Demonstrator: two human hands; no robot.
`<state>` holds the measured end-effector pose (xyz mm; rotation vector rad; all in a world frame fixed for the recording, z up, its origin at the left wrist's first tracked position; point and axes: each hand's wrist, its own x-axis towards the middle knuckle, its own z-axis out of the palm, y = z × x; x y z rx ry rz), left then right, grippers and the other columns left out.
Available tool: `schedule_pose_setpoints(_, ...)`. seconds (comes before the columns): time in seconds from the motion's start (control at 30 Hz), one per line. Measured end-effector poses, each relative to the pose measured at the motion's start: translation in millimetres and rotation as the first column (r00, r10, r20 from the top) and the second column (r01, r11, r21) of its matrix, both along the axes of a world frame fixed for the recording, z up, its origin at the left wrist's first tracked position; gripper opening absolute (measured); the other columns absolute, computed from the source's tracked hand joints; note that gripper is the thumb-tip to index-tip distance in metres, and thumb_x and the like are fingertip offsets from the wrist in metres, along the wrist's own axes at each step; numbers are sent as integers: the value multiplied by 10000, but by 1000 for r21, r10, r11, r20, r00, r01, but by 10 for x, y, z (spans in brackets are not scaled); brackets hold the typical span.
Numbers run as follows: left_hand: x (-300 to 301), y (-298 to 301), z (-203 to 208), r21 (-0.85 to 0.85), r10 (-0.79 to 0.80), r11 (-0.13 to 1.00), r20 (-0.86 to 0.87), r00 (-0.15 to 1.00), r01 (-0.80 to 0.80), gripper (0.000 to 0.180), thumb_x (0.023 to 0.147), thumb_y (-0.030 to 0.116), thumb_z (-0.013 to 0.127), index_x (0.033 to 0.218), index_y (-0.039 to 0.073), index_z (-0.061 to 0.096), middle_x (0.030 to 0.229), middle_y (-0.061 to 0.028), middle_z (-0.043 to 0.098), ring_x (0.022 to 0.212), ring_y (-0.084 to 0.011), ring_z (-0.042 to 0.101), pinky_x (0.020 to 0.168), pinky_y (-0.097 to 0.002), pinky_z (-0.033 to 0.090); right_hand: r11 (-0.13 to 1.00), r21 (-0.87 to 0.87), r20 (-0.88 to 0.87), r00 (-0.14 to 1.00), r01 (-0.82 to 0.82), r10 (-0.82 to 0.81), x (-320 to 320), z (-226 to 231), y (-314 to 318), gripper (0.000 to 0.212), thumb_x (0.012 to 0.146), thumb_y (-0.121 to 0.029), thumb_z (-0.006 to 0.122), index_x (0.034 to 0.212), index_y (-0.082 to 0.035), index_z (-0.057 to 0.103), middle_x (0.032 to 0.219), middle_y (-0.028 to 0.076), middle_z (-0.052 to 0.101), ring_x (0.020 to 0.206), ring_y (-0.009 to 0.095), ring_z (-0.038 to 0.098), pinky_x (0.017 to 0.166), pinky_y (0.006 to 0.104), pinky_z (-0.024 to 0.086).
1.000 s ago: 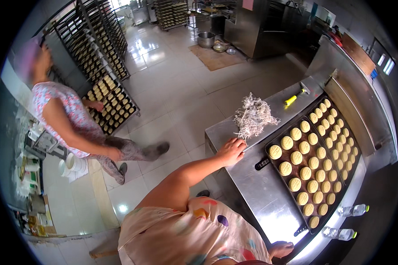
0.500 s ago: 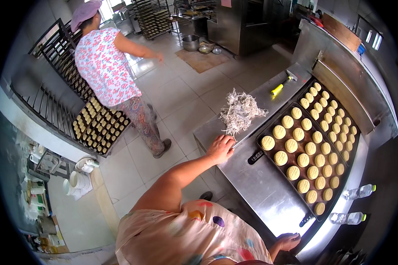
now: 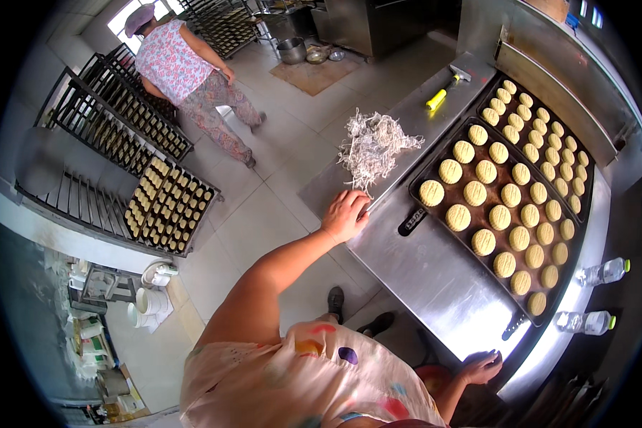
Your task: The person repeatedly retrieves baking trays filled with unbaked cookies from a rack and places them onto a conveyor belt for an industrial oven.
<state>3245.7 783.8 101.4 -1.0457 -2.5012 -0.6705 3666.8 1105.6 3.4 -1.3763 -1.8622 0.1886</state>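
My left hand (image 3: pixel 346 215) rests on the left edge of the steel worktop (image 3: pixel 392 258), fingers loosely bent and holding nothing. Just beyond its fingertips lies a heap of whitish stringy cloth (image 3: pixel 375 151). My right hand (image 3: pixel 482 368) is at the near edge of the worktop, below the tray's near handle, its fingers loosely curled with nothing seen in them. On the worktop stands a dark baking tray (image 3: pixel 489 182) with rows of round pale-yellow cookies (image 3: pixel 499 217). A second such tray (image 3: pixel 505 147) adjoins it on the far right.
A yellow-handled scraper (image 3: pixel 436 99) lies behind the cloth. Two clear bottles (image 3: pixel 603 272) stand at the right. On the left, a rack (image 3: pixel 114 132) holds trays of cookies, and a person (image 3: pixel 185 71) in a flowered top walks beside it. White buckets (image 3: pixel 150 301) sit on the floor.
The person in the flowered top has moved farther off and lowered the outstretched arm. My view has shifted slightly. My left hand stays at the worktop edge; my right hand stays near the front edge.
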Motion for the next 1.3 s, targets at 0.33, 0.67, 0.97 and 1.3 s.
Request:
schedule_pose_setpoints(0.33,-17,-56,-123,79,-10,997,-24,1000,12,262,707,147,606,948,62,548,1014,-74,514,963,-264,497,879,-372,405,897,-283,-518,841,-340,155,-472,82,-918,312,926,-221,451,1086,37,524,934,123,594,842,202,585,748,313,479)
schedule_pose_setpoints(0.67,1280,-2550,-813,-5,-516,822,420,747,570,357,784,203,567,1105,54,520,1129,-127,510,1065,-290,492,923,-399,397,-40,-655,-652,537,-755,536,-1692,2,-3640,243,891,-207,520,1067,-40,533,768,48,589,651,111,551,573,229,445)
schedule_pose_setpoints(0.97,1981,-5994,-1333,69,383,573,858,341,-817,233,827,226,547,953,39,603,860,-100,649,761,-207,619,676,-330,482,-460,-680,-574,25,-571,818,-3109,-26,-5507,272,881,-157,499,1093,11,524,833,114,633,682,153,611,587,254,492)
schedule_pose_setpoints(1.3,1576,-7057,-1420,204,-94,58,976,198,-977,305,870,214,544,1063,-23,542,942,-119,624,835,-192,621,715,-282,502,-566,-742,-634,103,-359,766,-4760,-288,-7138,243,863,-141,519,1067,-11,537,825,119,640,670,171,631,555,265,514)
